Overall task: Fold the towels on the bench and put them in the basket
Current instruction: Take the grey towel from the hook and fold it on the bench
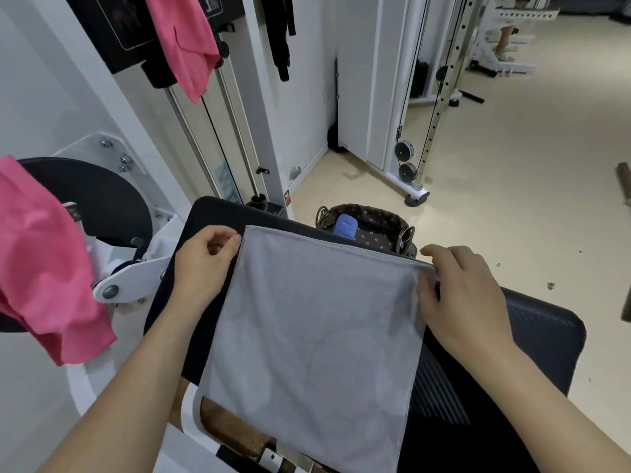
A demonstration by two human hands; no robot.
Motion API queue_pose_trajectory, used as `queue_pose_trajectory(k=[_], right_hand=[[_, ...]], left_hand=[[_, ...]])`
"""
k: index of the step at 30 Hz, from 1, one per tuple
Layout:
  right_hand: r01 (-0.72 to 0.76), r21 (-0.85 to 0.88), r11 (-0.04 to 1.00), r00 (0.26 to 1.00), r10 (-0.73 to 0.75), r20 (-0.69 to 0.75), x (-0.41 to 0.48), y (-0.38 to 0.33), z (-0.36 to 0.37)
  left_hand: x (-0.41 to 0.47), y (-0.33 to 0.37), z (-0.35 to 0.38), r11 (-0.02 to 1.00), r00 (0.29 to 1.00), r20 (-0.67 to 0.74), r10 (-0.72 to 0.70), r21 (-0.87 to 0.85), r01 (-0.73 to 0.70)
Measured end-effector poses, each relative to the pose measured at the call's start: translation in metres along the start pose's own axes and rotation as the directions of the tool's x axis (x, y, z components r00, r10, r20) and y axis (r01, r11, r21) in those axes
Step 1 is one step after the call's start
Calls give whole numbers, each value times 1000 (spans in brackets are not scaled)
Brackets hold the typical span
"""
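Note:
A grey towel (314, 336) lies spread flat over the black padded bench (519, 339), its near edge hanging off the front. My left hand (205, 264) pinches the towel's far left corner. My right hand (461, 295) grips the far right corner, fingers curled over the hem. Beyond the bench stands a dark woven basket (379, 220) on the floor, with a folded blue towel (345, 226) inside it.
A pink towel (44, 264) hangs over the round machine pad at the left, another pink towel (184, 39) higher up on the machine. White cable-machine frames (409, 131) stand behind. Beige floor (512, 199) opens to the right, with a person's legs far back.

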State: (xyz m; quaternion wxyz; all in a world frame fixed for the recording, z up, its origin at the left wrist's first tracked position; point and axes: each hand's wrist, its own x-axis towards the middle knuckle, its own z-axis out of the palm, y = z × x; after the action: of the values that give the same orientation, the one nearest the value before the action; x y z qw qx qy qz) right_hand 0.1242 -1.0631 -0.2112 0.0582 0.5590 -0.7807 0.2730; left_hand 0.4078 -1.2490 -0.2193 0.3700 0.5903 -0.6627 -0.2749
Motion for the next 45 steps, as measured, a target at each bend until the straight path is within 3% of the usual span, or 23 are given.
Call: queue_pose_trajectory(k=[2,5,9,13,17,22,27,30,33,40,43,45], right_hand=[[189,47,981,980,-191,53,-14,-10,-5],[459,48,887,855,-456,249,-62,-22,2],[607,65,792,691,-566,450,-122,-29,23],[614,50,788,682,-561,469,-144,-29,33],[621,-43,782,666,-498,555,-160,-27,36],[591,-100,801,701,-448,554,-175,-30,38],[635,-101,766,717,-536,446,-183,-24,38],[673,-123,729,701,-575,421,-183,-19,40],[689,-128,713,687,-587,428,-185,-16,44],[713,-150,685,669,-600,438,-186,-13,42],[689,-54,722,629,-560,539,-176,-13,34],[568,75,820,602,-476,641,-162,-15,20]], left_hand=[[-34,-12,-14,999,999,20,-38,36,38],[-89,-57,-24,978,984,113,-136,176,115],[-139,-108,-29,923,921,177,-346,239,301],[-152,-122,-33,880,850,228,-475,111,462],[-149,-135,-42,849,812,255,-524,80,523],[-146,-128,-43,853,845,155,-512,-25,521],[-146,-130,-47,849,846,340,-411,-194,491],[-143,-131,-55,886,820,466,-332,-143,441],[-139,-132,-58,924,776,528,-343,41,381],[-144,-126,-50,949,898,311,-310,152,275],[-141,-129,-53,956,893,342,-292,126,264],[-139,-130,-60,948,865,394,-311,66,311]])
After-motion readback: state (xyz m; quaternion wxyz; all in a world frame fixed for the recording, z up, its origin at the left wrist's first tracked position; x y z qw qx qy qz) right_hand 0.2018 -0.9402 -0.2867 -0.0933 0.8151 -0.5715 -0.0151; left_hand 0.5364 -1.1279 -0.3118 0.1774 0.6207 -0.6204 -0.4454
